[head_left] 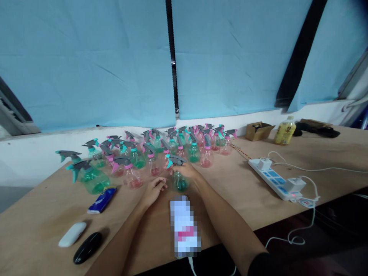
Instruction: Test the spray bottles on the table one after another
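Observation:
My right hand (186,170) is wrapped round the neck of a spray bottle (181,183) with a clear greenish body and a grey and teal trigger head. This bottle stands upright on the table, just beyond a phone (185,226) whose screen is blurred out. To its left, my left hand (155,188) rests on the tabletop with loosely bent fingers and nothing visible in it. Closest to the left hand is a pink-collared spray bottle (133,177). Several more green and pink spray bottles crowd together behind both hands.
A blue packet (102,200), a white case (72,234) and a black case (87,247) lie at left. Toward the right are a power strip (273,179) with plugs and cables, a cardboard box (258,131) and a yellow-labelled drink bottle (285,131). Blue curtains (86,65) hang behind.

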Tool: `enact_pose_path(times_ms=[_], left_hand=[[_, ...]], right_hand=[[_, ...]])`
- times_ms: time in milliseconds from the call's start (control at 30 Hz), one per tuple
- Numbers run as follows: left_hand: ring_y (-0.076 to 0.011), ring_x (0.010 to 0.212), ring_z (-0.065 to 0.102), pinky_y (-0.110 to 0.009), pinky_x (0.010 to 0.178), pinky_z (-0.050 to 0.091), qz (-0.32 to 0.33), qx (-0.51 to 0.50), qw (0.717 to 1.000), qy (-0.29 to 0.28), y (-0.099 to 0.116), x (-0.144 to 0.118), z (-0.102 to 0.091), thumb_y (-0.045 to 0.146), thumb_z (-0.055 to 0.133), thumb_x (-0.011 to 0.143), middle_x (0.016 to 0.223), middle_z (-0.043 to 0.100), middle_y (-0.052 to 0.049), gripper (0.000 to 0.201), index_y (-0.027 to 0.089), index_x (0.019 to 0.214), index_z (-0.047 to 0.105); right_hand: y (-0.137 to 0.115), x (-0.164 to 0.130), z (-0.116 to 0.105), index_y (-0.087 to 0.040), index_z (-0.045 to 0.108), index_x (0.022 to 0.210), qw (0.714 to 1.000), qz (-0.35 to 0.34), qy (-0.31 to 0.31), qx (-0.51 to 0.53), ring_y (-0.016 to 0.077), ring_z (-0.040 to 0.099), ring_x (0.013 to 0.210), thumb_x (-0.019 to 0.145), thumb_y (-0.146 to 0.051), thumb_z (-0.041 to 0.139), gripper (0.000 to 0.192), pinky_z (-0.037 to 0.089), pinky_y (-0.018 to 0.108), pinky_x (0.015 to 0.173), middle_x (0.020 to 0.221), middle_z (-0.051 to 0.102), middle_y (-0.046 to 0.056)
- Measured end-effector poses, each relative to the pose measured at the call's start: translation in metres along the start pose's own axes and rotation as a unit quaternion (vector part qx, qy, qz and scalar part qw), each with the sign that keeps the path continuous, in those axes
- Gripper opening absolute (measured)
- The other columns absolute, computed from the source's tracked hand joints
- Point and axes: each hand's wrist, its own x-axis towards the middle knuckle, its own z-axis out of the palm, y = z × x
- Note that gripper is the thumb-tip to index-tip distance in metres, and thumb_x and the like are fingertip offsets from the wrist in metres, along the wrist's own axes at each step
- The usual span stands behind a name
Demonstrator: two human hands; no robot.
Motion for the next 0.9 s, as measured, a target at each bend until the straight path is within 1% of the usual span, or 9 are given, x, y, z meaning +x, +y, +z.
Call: enact_pose_path(times_ms=[133,267,367,467,600,700,800,867,900], left_hand=[[-0.016,0.064,0.057,-0.027,0.066,0.045,-0.01,-0.016,1.0,0.011,0.008,-0.002,0.001,0.045,0.054,0.081,0.072,0.068,-0.002,0.032,0.018,0.088,0.068],[-0.0157,0.063,0.057,-0.027,0.065,0.044,-0.033,-0.04,0.998,0.028,0.011,-0.004,0.0,0.044,0.055,0.08,0.074,0.069,-0.002,0.033,0.017,0.092,0.069],[-0.0149,0.063,0.057,-0.026,0.064,0.042,-0.048,-0.063,0.996,0.035,0.01,-0.004,-0.002,0.044,0.055,0.08,0.076,0.069,-0.003,0.034,0.017,0.096,0.069],[-0.0143,0.062,0.057,-0.025,0.062,0.041,-0.054,-0.087,0.994,0.039,0.005,-0.003,-0.003,0.045,0.055,0.081,0.076,0.068,-0.003,0.034,0.017,0.096,0.068],[-0.0133,0.061,0.058,-0.023,0.059,0.039,-0.055,-0.105,0.992,0.049,-0.001,-0.002,-0.003,0.048,0.056,0.081,0.077,0.068,-0.002,0.037,0.017,0.097,0.068],[-0.0141,0.061,0.059,-0.023,0.057,0.039,-0.055,-0.105,0.991,0.062,-0.003,0.0,-0.003,0.05,0.056,0.08,0.076,0.067,-0.003,0.039,0.016,0.097,0.068],[-0.0158,0.064,0.059,-0.025,0.06,0.043,-0.023,-0.074,0.992,0.101,0.001,-0.001,-0.008,0.05,0.055,0.082,0.073,0.065,-0.002,0.037,0.016,0.094,0.067],[-0.0177,0.072,0.06,-0.029,0.07,0.047,0.029,-0.021,0.987,0.155,0.008,-0.004,-0.015,0.047,0.054,0.084,0.076,0.065,-0.002,0.034,0.017,0.093,0.066],[-0.0195,0.08,0.061,-0.031,0.076,0.048,0.055,0.009,0.98,0.19,0.012,-0.006,-0.019,0.046,0.053,0.086,0.084,0.066,-0.004,0.033,0.018,0.096,0.066]], right_hand=[[0.0,0.0,0.001,-0.019,0.069,0.082,1.0,0.016,0.002,0.012,0.0109,0.057,0.056,0.062,-0.014,0.051,0.028,0.047,0.024,0.06,0.068,0.065,-0.002],[-0.004,-0.001,0.001,-0.019,0.07,0.08,1.0,0.017,0.009,-0.009,0.0107,0.056,0.055,0.061,-0.013,0.052,0.027,0.047,0.024,0.06,0.063,0.063,-0.003],[-0.005,-0.001,0.002,-0.02,0.07,0.076,1.0,0.01,0.004,-0.004,0.011,0.055,0.053,0.06,-0.013,0.052,0.024,0.047,0.024,0.059,0.06,0.063,-0.004],[-0.001,0.0,0.002,-0.02,0.068,0.072,1.0,0.008,0.014,0.002,0.0109,0.055,0.053,0.059,-0.013,0.053,0.021,0.047,0.024,0.059,0.062,0.064,-0.003],[0.003,0.001,0.002,-0.019,0.068,0.075,0.999,0.017,0.012,0.033,0.0113,0.057,0.057,0.061,-0.014,0.053,0.021,0.048,0.025,0.06,0.07,0.066,-0.001],[0.001,0.0,0.004,-0.019,0.068,0.077,0.999,0.015,0.028,0.017,0.0117,0.058,0.06,0.062,-0.016,0.054,0.021,0.048,0.025,0.061,0.072,0.067,-0.001],[-0.002,-0.001,0.006,-0.02,0.069,0.079,0.999,0.002,0.05,-0.018,0.0125,0.056,0.064,0.063,-0.016,0.056,0.02,0.048,0.025,0.062,0.074,0.067,-0.001],[0.002,-0.002,0.006,-0.02,0.068,0.075,0.997,0.004,0.071,-0.04,0.013,0.056,0.064,0.064,-0.017,0.058,0.015,0.047,0.025,0.062,0.072,0.067,-0.001],[0.005,-0.002,0.006,-0.02,0.067,0.072,0.995,0.008,0.087,-0.056,0.0131,0.055,0.064,0.064,-0.017,0.06,0.011,0.047,0.025,0.061,0.071,0.066,-0.001]])
